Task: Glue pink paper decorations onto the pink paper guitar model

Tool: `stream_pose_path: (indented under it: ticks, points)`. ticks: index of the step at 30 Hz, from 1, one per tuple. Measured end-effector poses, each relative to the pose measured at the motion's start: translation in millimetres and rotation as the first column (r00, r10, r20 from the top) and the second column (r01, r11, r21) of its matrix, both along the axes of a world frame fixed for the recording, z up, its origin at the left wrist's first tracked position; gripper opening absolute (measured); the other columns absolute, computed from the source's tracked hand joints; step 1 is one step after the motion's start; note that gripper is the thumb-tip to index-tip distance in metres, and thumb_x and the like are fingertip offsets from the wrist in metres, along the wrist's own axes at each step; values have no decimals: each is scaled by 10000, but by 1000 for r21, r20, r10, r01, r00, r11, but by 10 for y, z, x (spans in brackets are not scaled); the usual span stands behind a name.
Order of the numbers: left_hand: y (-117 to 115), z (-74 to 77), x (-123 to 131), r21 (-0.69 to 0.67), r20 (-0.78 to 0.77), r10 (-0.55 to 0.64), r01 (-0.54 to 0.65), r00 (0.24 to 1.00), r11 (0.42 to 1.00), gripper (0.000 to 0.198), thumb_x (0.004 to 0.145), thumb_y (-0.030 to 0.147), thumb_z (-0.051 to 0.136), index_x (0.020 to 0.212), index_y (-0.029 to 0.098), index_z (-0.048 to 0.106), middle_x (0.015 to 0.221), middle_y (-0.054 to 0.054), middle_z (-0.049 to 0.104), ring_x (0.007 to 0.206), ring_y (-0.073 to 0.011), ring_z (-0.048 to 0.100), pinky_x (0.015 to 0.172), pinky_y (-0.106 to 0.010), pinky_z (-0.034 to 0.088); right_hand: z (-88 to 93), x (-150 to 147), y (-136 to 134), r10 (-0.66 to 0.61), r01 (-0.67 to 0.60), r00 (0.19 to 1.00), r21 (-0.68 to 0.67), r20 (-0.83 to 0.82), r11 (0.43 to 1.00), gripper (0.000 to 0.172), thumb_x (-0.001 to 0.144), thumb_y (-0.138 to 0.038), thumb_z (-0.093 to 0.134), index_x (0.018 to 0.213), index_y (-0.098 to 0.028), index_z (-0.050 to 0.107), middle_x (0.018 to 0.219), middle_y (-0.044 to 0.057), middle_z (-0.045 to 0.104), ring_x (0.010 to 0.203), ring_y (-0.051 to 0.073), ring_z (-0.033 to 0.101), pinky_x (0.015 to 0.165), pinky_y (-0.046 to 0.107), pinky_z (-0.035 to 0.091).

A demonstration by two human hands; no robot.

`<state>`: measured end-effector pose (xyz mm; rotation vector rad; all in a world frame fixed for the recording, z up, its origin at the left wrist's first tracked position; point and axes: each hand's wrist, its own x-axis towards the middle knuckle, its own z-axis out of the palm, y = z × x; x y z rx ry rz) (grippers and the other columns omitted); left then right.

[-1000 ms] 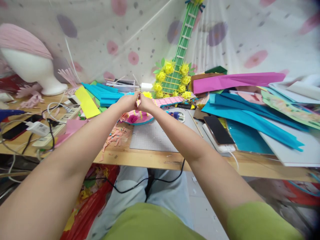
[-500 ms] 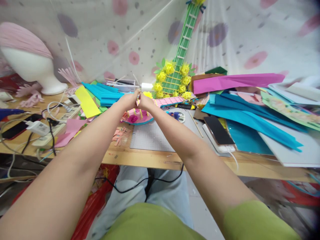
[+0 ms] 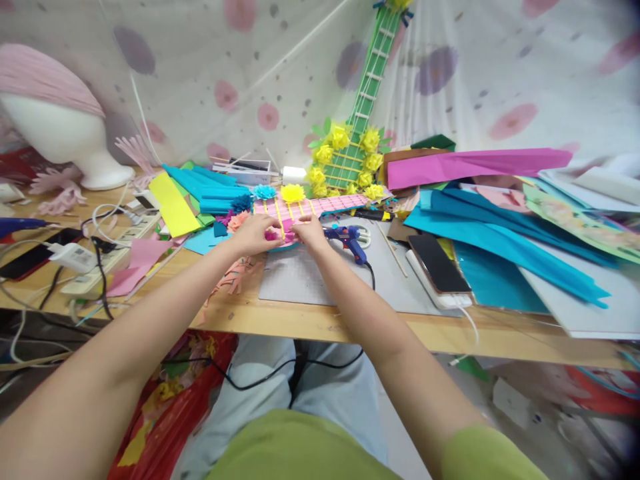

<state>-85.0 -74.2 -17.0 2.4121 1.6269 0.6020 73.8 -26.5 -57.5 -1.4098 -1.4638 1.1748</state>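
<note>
A small pink paper guitar point(image 3: 320, 205) with yellow strips and blue, yellow and pink paper flowers lies flat on the wooden table point(image 3: 310, 320). Both my hands rest on its near end. My left hand point(image 3: 256, 235) has its fingers curled on the round body's edge. My right hand point(image 3: 311, 230) pinches at the body beside a yellow strip, fingers together. A blue glue gun point(image 3: 349, 238) lies just right of my right hand, its black cable running off the table's front edge.
A larger green paper guitar point(image 3: 364, 100) with yellow flowers leans on the spotted curtain. Coloured paper sheets point(image 3: 500, 233) and a phone point(image 3: 439, 263) fill the right. A grey cutting mat point(image 3: 300, 275) lies in front. Power strip point(image 3: 117, 245), cables and a mannequin head point(image 3: 63, 130) stand left.
Both hands have come down from mid-air, where their fingertips met, onto the pink guitar. The glue gun and paper flowers they hid now show.
</note>
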Motion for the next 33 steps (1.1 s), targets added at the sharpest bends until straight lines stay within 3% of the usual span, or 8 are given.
stream_pose_path:
  ticks: [3,7,12,17,24,29,33]
  points:
    - [13,5,46,-23,-38,-14,13,999,1000,180,663,315,597,801,214,654,898,-66,680,917,-243,601,862,-343,424,42,-10,-65,-95,95,995,-51,-6,994,372,630,-167,648,921,-215,422,660,-59,572,544,107,577,543,225,480]
    - [59,21,-29,-37,-70,-1,-2,998,999,125,647,238,537,690,215,652,804,-38,676,772,-199,600,723,-286,426,63,-42,-135,-78,76,997,-80,-24,994,389,622,-161,649,934,-210,422,696,-58,589,550,95,586,559,218,483]
    - [51,55,-179,-69,-60,69,-73,996,995,155,663,259,530,715,218,671,776,0,696,754,-168,613,656,-254,414,49,-143,-217,-52,54,998,-66,32,996,387,628,-158,628,946,-209,413,672,-65,586,567,107,591,561,219,467]
    - [51,55,-231,-67,-130,50,-60,990,996,191,697,275,526,767,192,683,845,-20,705,821,-183,620,727,-274,449,73,-222,-276,-43,48,997,-68,68,997,390,645,-147,594,980,-211,404,600,-82,554,543,127,584,557,231,451]
    - [61,27,-142,-23,-116,-2,0,993,1000,431,721,223,491,1120,194,651,1157,-38,675,1059,-207,608,912,-298,454,49,-214,-267,-67,70,993,-20,100,997,359,642,-163,589,932,-230,389,717,-41,604,651,158,618,622,267,481]
    - [53,49,-105,-83,-169,-33,20,985,996,397,714,202,462,1041,199,686,1081,-27,704,982,-199,634,844,-285,481,47,-135,-255,-84,80,992,50,98,996,345,655,-154,572,913,-238,359,738,-34,617,735,166,639,694,279,481]
    - [19,58,-128,-29,-185,-64,59,981,998,307,714,237,477,912,191,707,965,-34,717,875,-185,645,777,-280,493,47,-96,-252,-56,52,996,67,65,996,351,652,-121,560,895,-244,337,682,-67,597,686,146,638,712,273,474]
